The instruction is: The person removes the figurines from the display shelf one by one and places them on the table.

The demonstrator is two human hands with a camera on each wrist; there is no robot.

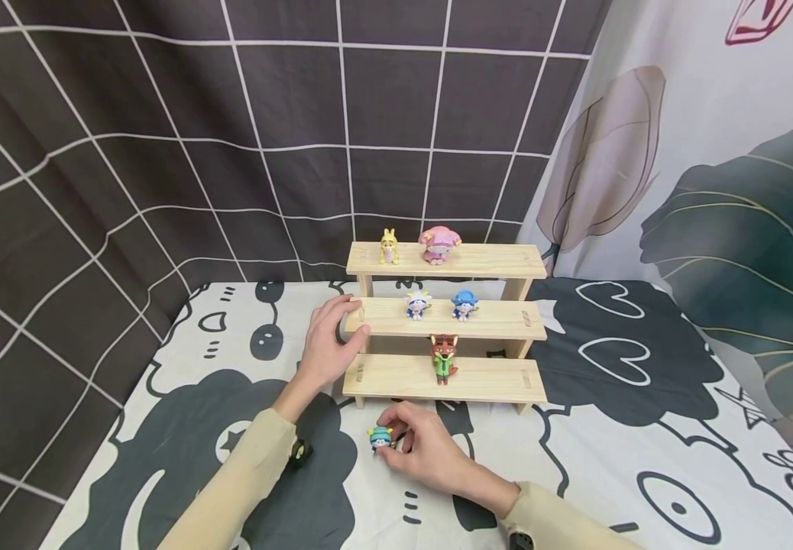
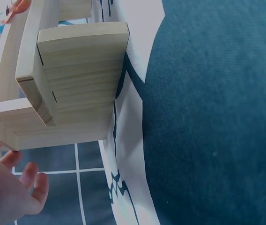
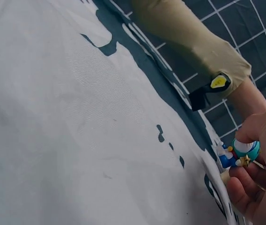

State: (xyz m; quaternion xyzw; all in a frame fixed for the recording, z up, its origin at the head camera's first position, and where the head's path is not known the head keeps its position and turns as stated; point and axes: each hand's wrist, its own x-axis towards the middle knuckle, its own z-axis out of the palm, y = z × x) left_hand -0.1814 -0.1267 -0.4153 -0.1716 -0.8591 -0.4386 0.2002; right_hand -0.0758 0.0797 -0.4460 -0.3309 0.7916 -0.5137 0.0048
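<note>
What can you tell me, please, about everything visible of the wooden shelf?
The shelf is pale, grained, seemingly unpainted wood: three flat boards stepping up toward the back, joined by side supports. It stands upright on the patterned cloth. The left hand grips the left end of the middle board. Five figures rest on it: two on top, two in the middle, one at the bottom.

One figurine (image 1: 380,438) is before the shelf (image 1: 390,377).

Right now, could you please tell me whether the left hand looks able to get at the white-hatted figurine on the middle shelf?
Probably yes: the left hand holds the left end of the middle shelf, and only bare wood shows between it and the white-hatted figurine.
</note>
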